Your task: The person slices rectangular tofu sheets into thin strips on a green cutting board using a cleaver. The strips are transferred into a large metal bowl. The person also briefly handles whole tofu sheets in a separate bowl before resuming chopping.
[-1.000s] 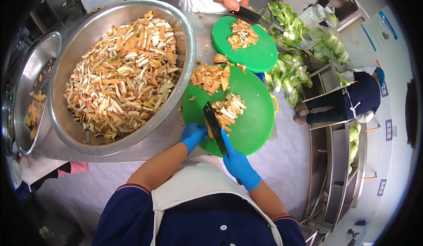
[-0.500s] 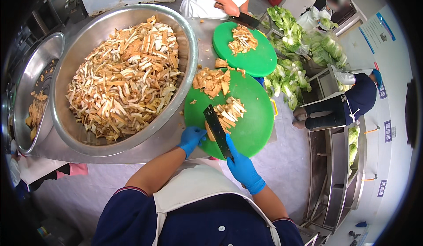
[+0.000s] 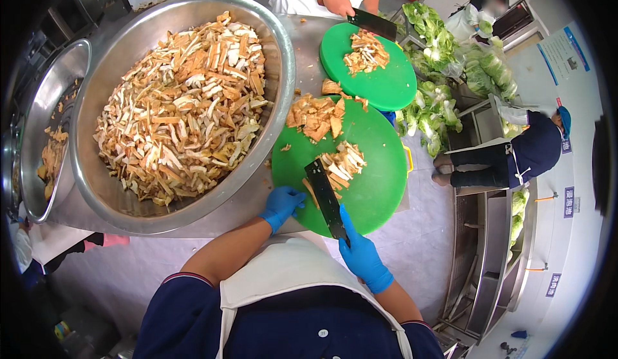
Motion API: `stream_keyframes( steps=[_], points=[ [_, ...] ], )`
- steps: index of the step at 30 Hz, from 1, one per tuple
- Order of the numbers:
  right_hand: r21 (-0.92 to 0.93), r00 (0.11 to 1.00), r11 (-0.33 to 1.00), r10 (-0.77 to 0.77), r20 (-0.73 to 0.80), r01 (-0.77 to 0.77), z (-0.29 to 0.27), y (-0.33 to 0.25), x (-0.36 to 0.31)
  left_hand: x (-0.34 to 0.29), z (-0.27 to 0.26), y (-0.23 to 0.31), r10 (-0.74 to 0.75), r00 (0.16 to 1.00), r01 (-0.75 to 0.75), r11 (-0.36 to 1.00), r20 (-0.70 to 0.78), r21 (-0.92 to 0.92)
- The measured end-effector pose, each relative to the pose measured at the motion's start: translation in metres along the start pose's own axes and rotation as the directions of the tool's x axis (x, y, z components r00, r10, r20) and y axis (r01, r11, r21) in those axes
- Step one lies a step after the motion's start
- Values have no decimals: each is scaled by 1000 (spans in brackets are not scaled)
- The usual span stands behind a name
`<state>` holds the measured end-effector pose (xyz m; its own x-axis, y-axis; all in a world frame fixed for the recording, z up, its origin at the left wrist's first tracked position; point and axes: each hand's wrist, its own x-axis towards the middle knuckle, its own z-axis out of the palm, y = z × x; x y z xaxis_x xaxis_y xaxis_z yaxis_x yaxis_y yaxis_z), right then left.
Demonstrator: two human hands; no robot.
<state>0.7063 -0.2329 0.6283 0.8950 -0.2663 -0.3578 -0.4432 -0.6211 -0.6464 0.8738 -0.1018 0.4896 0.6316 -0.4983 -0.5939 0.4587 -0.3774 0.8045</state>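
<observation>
My right hand [image 3: 365, 256], in a blue glove, grips a dark-bladed cleaver [image 3: 327, 198]. The blade lies over the near left part of a round green cutting board [image 3: 380, 192], beside a pile of tan-and-white strips [image 3: 344, 163] that look like fried tofu. A thin strip shows on the blade's left side. My left hand [image 3: 282, 207], also gloved in blue, rests at the board's near left edge, fingers loosely bent and apart, holding nothing. Uncut tan pieces [image 3: 317, 118] sit at the board's far left edge.
A large steel bowl [image 3: 288, 101] full of cut strips stands at left, with a steel tray [image 3: 33, 179] beyond it. Across the table a co-worker's hand [image 3: 339, 4] holds a cleaver above a second green board [image 3: 402, 79]. Leafy cabbages [image 3: 438, 111] are piled at right.
The cleaver and my right hand have shifted slightly right and down, uncovering a strip left of the blade. The co-worker's cleaver has moved right. The whole view has shifted a little.
</observation>
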Motion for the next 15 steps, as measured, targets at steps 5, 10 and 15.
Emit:
stream_keyframes(
  steps=[5,10,15],
  points=[
    [-55,998,998,-42,-45,40,3,10,4,-10,3,29,-48,999,51,942,-15,333],
    [-34,999,999,36,-5,-36,-8,3,7,-2,4,28,-108,994,98,929,8,356],
    [-43,998,997,67,3,-67,-11,8,6,-3,9,43,-177,984,166,863,-22,477]
  ],
)
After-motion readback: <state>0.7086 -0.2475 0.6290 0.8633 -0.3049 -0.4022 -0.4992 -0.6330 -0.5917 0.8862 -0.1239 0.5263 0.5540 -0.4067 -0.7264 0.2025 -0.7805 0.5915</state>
